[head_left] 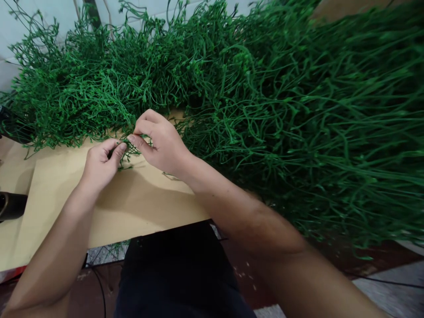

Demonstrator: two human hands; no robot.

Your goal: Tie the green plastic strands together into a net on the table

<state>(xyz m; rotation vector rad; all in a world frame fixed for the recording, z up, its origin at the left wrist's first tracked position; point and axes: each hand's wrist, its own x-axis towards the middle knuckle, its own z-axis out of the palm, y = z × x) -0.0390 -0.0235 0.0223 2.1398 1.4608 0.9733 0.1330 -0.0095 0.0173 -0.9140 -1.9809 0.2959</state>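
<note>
Thin green plastic-looking stems [132, 148] with small branching tips are pinched between both hands over the tan board. My left hand [103, 161] has thumb and forefinger closed on the stems. My right hand [159, 141], touching or nearly touching it on the right, also pinches the stems with thumb and fingertips. Part of the stems is hidden behind the fingers. Just beyond the hands, a large heap of similar green stems [232, 84] stretches across the table and far to the right.
The tan board [145, 207] covers the table's near part. A dark cylindrical object [12, 206] lies at the left edge, with a black object [15, 126] behind it. Tiled wall [9, 35] stands at the back. A black cable [101, 287] hangs below the table.
</note>
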